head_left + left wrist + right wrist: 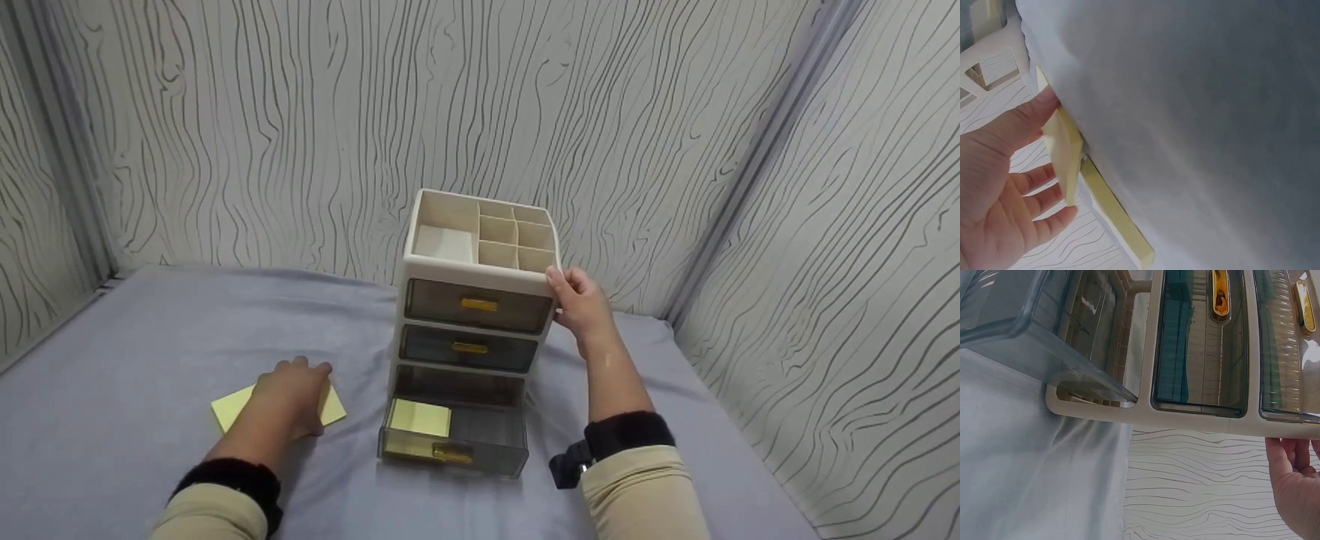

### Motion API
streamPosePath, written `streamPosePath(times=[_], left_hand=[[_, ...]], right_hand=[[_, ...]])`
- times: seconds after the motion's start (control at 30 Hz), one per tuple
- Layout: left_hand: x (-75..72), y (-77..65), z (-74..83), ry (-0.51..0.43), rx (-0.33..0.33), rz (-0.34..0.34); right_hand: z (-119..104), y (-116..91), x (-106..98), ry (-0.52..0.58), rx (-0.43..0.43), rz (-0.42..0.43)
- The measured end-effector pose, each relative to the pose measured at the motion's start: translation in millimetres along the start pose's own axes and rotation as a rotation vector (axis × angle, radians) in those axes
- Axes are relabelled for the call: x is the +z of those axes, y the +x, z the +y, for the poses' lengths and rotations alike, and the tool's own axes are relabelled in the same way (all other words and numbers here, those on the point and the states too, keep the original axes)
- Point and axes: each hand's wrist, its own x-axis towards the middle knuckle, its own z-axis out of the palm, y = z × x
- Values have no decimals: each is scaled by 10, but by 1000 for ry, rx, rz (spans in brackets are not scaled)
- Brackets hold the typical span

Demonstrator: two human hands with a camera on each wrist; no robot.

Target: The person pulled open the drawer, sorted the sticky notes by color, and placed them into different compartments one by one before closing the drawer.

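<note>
My left hand [292, 394] pinches a pad of yellow sticky notes [1064, 146] between thumb and fingers, with the pad tilted up from the cloth. Another yellow pad [1117, 216] lies on the cloth right beside it. To the right stands a cream desktop drawer organizer [480, 274] with smoky clear drawers and gold handles. Its bottom drawer [487, 454] is pulled out, and a yellow pad [420, 418] lies in the drawer's left part. My right hand [585, 304] grips the organizer's upper right front corner, thumb on the front edge and fingers along the side.
A grey-blue cloth [135, 352] covers the table. Walls with a wood-grain line pattern [300, 135] rise behind and at both sides. The organizer's top has a large compartment [444, 241] and several small ones [517, 241].
</note>
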Motion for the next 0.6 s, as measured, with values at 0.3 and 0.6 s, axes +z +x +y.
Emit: streamPosePath(times=[0.3, 0.6], left_hand=[[-84, 42, -79, -57, 23, 11], [-200, 67, -121, -186, 23, 0]], right_hand=[[-1, 0, -12, -3, 1, -5], [-3, -7, -6, 6, -1, -9]])
